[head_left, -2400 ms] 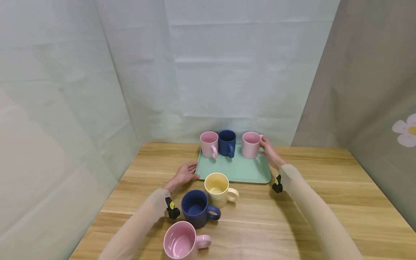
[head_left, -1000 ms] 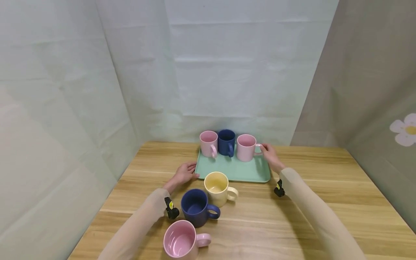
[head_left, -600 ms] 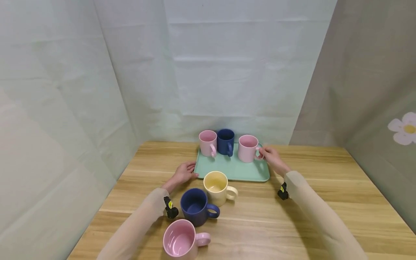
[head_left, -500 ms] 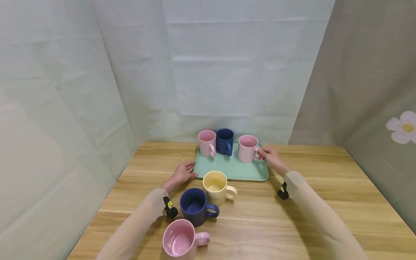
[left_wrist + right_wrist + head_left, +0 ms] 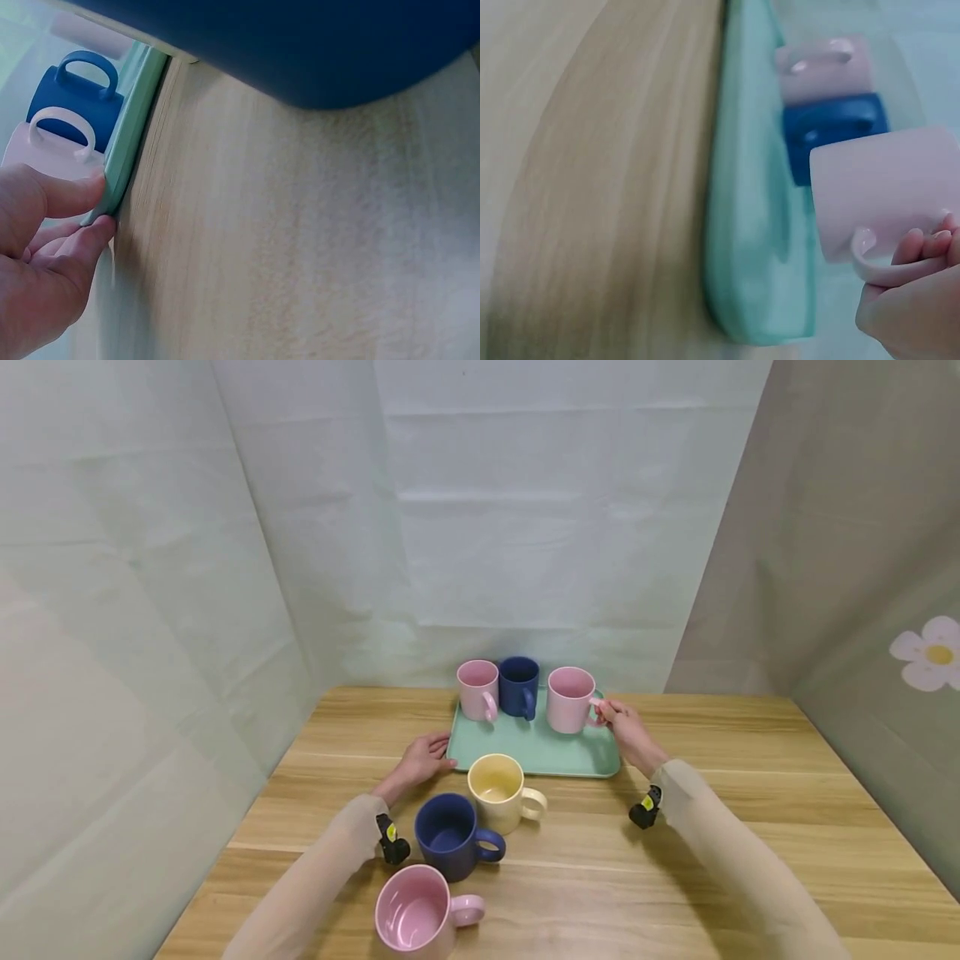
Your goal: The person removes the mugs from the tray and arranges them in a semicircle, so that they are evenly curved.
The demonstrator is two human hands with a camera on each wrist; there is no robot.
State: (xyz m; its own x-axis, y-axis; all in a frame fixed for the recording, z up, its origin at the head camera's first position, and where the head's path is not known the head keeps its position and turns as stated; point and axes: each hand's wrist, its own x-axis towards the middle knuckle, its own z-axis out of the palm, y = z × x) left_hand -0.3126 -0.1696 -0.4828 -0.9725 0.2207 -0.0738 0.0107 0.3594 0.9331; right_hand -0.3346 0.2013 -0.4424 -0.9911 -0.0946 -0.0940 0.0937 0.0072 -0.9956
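My right hand (image 5: 626,727) grips the handle of a pink mug (image 5: 567,706) at the right part of the mint-green tray (image 5: 525,752). That mug is upright with its handle to the right; whether its base touches the tray I cannot tell. On the tray's back left stand another pink mug (image 5: 476,697) and a navy blue mug (image 5: 517,693), side by side. My left hand (image 5: 422,760) holds the tray's left edge. In the left wrist view the thumb (image 5: 79,195) lies at the rim and the fingers (image 5: 94,240) sit by its underside.
In front of the tray, a yellow mug (image 5: 491,810), a dark blue mug (image 5: 447,860) and a pink mug (image 5: 416,935) stand in a slanting row on the wooden table (image 5: 600,877), handles to the right. A pale cloth (image 5: 487,543) hangs behind the table.
My right hand has gone from the mug's right side to its handle. The mug has turned, its handle now rightward, and shifted left, most recently slightly up in view. My left hand stays at the tray.
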